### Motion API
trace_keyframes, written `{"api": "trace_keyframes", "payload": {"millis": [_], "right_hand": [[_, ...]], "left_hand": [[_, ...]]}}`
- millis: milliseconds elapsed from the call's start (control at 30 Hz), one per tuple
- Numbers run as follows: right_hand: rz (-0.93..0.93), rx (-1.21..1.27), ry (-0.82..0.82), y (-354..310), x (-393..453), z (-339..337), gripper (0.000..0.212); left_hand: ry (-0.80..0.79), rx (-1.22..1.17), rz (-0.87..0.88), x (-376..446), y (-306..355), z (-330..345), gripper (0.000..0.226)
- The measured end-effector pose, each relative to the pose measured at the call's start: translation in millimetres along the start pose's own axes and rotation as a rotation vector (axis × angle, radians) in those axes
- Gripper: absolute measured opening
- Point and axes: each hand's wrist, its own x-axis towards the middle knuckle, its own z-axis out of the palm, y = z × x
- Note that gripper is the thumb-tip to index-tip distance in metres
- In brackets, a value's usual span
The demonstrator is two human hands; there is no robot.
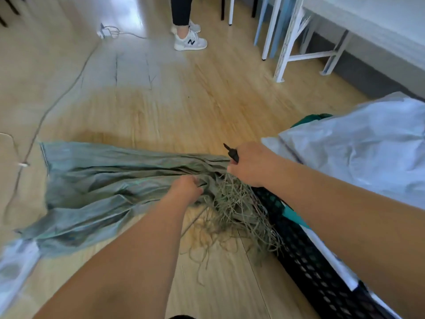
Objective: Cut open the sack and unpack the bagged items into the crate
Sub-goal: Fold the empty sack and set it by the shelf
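Observation:
A flat, empty green woven sack (96, 183) lies stretched across the wooden floor, its cut end frayed into loose strands (232, 212). My left hand (186, 188) grips the bunched sack fabric near the frayed end. My right hand (250, 163) also holds the sack's bunched edge, with a small black tool (231, 151) sticking out of the fist. A black lattice crate (305, 254) stands at the lower right, holding large white bagged items (358, 143) that rise above its rim.
Another person's legs and white sneakers (189, 39) stand at the far middle. A grey cable (53, 104) runs along the floor on the left to a power strip (102, 31). White table legs (285, 47) stand at the upper right.

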Motion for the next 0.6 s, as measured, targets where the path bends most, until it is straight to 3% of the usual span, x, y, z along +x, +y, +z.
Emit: {"api": "trace_keyframes", "payload": {"millis": [133,300,367,467,533,600], "right_hand": [[0.034,0.030,0.018,-4.2,14.4,24.9,0.017],[0.086,0.035,-0.057,-1.1,24.0,38.0,0.029],[0.108,0.062,-0.066,0.7,25.8,40.2,0.029],[0.111,0.095,-0.064,2.0,26.1,43.3,0.027],[0.105,0.120,-0.069,2.6,26.0,45.5,0.026],[0.092,0.136,-0.074,3.1,25.1,46.1,0.027]], "left_hand": [[0.045,0.291,0.141,38.1,-18.0,14.5,0.044],[0.098,0.390,0.182,67.2,-33.9,35.1,0.034],[0.053,0.431,0.151,72.3,-36.9,38.6,0.033],[-0.112,0.545,0.054,72.3,-37.5,39.5,0.055],[-0.080,0.496,-0.026,63.9,-33.2,36.6,0.059],[0.096,0.270,-0.055,55.5,-31.8,33.6,0.039]]}}
